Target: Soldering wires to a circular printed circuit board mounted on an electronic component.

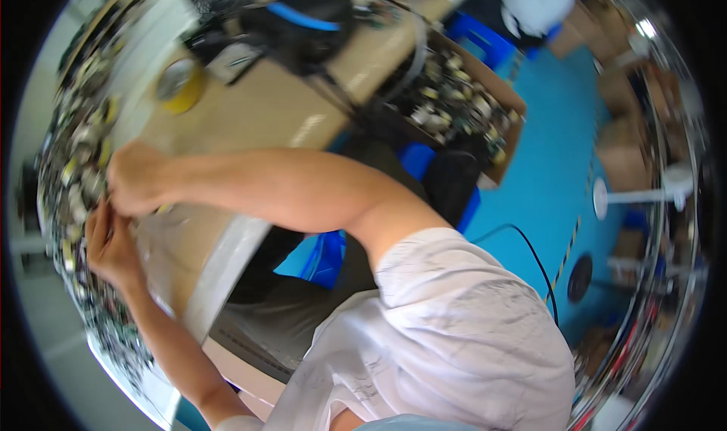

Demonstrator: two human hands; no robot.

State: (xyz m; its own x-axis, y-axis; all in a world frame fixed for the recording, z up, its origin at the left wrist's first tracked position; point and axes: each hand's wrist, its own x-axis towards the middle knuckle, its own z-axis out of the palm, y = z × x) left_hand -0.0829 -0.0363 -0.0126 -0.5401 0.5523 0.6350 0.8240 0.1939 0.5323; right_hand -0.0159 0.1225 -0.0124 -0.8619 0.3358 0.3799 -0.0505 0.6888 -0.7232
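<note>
At the left edge of the worktable, my right hand (136, 180) is curled closed, its fingertips turned down and hidden. Just below it, my left hand (112, 251) has its fingers bent together, reaching up to meet the right one. Whatever lies between the fingertips is too small and blurred to make out. Both hands are right beside a long heap of small mixed parts (76, 181), with whitish, yellow and green pieces, which look like electronic components.
A yellow round tin (180, 85) stands on the tan tabletop (250, 105). Behind it is a black device with blue handles (303, 22). A cardboard box (500, 90) of similar parts sits right of the table, above a blue floor (545, 151). A black cable (534, 261) crosses the floor.
</note>
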